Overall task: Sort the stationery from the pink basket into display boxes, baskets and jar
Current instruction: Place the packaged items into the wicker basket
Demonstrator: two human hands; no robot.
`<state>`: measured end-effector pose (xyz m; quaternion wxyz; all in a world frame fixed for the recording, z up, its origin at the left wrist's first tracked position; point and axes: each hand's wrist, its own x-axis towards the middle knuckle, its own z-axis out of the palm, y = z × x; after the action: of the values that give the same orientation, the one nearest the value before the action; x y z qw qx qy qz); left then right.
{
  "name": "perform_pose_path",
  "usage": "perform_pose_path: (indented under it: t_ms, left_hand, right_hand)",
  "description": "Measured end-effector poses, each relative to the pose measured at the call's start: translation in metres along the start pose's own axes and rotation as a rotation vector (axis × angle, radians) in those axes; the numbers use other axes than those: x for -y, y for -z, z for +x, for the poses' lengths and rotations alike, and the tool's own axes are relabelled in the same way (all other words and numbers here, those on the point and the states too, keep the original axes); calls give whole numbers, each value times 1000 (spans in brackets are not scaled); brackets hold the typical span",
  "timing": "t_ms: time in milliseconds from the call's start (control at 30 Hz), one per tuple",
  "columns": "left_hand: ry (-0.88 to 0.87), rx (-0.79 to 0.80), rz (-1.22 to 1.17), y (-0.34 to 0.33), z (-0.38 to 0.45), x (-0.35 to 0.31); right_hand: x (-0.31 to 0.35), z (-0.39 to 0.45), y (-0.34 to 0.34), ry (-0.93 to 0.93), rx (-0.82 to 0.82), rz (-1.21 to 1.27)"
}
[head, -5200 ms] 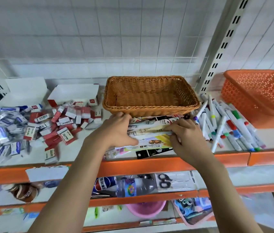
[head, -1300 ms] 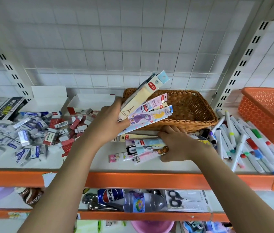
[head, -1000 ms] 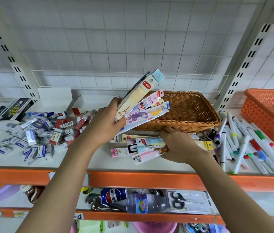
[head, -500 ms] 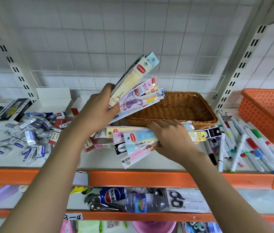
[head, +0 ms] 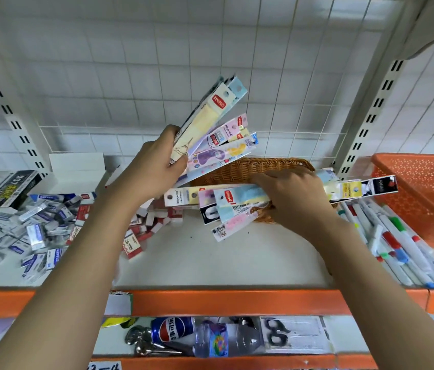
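My left hand (head: pixel 154 166) grips a fanned bunch of long pastel pen packets (head: pixel 213 134), raised above the shelf and tilted up to the right. My right hand (head: pixel 293 196) grips a second bundle of pen packets (head: pixel 237 201) lying flat, lifted off the white shelf in front of the brown wicker basket (head: pixel 253 169). Its far ends (head: pixel 365 186) stick out to the right of my hand. The wicker basket stands behind both hands, largely hidden by them.
Small eraser boxes (head: pixel 37 225) lie scattered at the left, with red-and-white ones (head: pixel 154 217) near the middle. Marker pens (head: pixel 397 241) lie at the right beside an orange plastic basket (head: pixel 423 188). White display boxes (head: pixel 77 161) stand at the back. An orange shelf edge (head: pixel 237 303) runs along the front.
Both hands have gathered the packets off the shelf and lifted them. The left bunch rose higher; the right bundle came up in front of the wicker basket.
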<state>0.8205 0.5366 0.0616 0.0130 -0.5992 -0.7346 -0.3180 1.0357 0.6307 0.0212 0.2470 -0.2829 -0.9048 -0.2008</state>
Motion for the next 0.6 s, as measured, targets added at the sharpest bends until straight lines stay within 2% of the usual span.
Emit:
perform_pose_path:
  t_ms: [167,367,500,600]
  left_hand:
    - [-105,119,43,-17,41,-10]
    - [-273,346,48,-68,80,-43]
    - [-312,492,103,-112,88,-50]
    - [-336,524,140,-130,91,-47]
  right_hand:
    - [-18,-12,-2,27,-46,4]
    - [-38,-43,-14,-38,8,-29]
    - [-49,-62,-16,-94,12,-35]
    - [-58,-73,-16,-115,4,-44]
